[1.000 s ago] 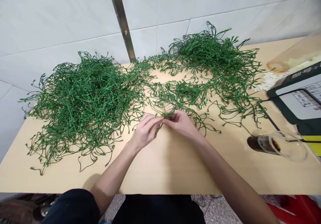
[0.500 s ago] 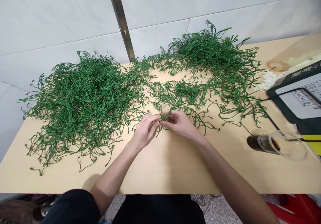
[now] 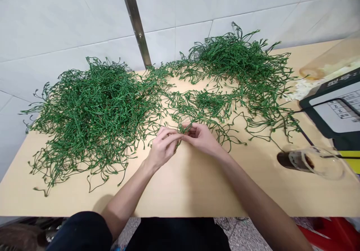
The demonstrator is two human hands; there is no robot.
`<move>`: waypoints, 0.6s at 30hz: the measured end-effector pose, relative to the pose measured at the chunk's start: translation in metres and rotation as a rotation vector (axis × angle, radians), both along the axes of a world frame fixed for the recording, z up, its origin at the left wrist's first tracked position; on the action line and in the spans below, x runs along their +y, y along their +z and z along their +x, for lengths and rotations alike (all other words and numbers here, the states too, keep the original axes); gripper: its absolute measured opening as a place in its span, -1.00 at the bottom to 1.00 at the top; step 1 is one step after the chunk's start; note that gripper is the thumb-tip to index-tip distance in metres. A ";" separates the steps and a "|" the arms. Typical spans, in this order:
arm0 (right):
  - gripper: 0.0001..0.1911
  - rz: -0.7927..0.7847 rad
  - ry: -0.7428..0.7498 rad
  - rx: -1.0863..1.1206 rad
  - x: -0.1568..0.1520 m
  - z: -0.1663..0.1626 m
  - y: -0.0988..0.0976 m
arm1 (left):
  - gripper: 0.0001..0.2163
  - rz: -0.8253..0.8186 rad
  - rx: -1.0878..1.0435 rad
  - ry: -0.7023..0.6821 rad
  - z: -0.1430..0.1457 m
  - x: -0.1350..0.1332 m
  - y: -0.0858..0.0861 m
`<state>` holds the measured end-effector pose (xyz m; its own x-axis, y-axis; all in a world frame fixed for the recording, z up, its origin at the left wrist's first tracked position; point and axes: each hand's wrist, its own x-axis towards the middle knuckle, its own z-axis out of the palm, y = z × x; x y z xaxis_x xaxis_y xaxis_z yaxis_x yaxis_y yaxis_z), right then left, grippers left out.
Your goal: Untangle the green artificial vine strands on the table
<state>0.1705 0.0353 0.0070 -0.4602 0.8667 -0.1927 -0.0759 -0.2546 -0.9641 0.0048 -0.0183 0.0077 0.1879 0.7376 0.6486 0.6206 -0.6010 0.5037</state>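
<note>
My left hand [image 3: 165, 146] and my right hand [image 3: 203, 138] meet fingertip to fingertip over the near middle of the table. Between them is a small green plastic stem [image 3: 184, 128], pinched by the closed fingers of both hands; much of it is hidden. Thin stems of the same kind, with small forked tips, lie in a big tangled pile [image 3: 98, 104] to the left. A second pile [image 3: 233, 56] rests at the back right, and looser stems [image 3: 208, 102] spread just beyond my hands.
The light wooden table [image 3: 168, 194] stands against a tiled wall [image 3: 191, 7] with a metal strip [image 3: 136, 26]. On the right are a clear cup [image 3: 323, 163] with dark contents, a dark printed box [image 3: 332, 108], and small white pieces [image 3: 305, 89] by a tipped clear container.
My left fingers have shifted slightly to the right, the index finger now stretching across to the right fingertips. My right hand and the piles stay where they were.
</note>
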 end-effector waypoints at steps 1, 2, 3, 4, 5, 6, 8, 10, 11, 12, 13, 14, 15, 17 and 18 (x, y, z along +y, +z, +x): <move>-0.49 -0.002 -0.007 -0.001 0.000 0.000 0.001 | -0.84 -0.008 -0.009 0.012 0.000 0.000 0.000; -0.49 -0.006 -0.014 -0.003 0.000 0.000 0.001 | -0.84 -0.016 -0.016 0.022 0.000 0.000 0.001; -0.49 -0.011 -0.022 -0.006 0.000 0.001 0.002 | -0.84 -0.023 -0.019 0.029 -0.001 0.001 0.001; -0.49 -0.016 -0.029 -0.009 0.000 0.001 0.002 | -0.82 -0.028 -0.018 0.033 -0.001 0.001 0.001; -0.49 -0.020 -0.034 -0.011 0.001 0.001 0.002 | -0.81 -0.030 -0.014 0.033 -0.002 0.001 0.001; -0.49 -0.021 -0.035 -0.012 0.001 0.001 0.003 | -0.79 -0.027 -0.010 0.030 -0.002 0.001 0.000; -0.49 -0.024 -0.034 -0.007 0.001 0.002 0.003 | -0.77 -0.011 0.002 0.033 -0.003 0.001 -0.001; -0.48 -0.040 -0.021 0.003 0.001 0.002 0.004 | -0.77 0.017 0.023 0.048 -0.004 0.001 -0.002; -0.47 -0.053 -0.011 0.007 0.001 0.002 0.004 | -0.79 0.029 0.036 0.057 -0.004 0.001 -0.003; -0.47 -0.066 -0.002 0.009 0.001 0.003 0.004 | -0.80 0.038 0.048 0.064 -0.004 0.001 -0.003; -0.46 -0.077 0.003 0.008 0.000 0.002 0.005 | -0.81 0.046 0.060 0.067 -0.004 0.001 -0.002; -0.46 -0.084 0.004 0.004 0.000 0.002 0.005 | -0.83 0.055 0.073 0.069 -0.004 0.001 -0.002; -0.46 -0.088 0.000 0.000 0.000 0.002 0.005 | -0.85 0.063 0.089 0.073 -0.004 0.001 -0.001; -0.45 -0.091 -0.015 -0.001 0.001 0.002 0.005 | -0.89 0.085 0.129 0.093 -0.005 0.001 0.000; -0.44 -0.091 -0.023 0.002 0.001 0.002 0.004 | -0.92 0.093 0.157 0.110 -0.005 0.001 0.001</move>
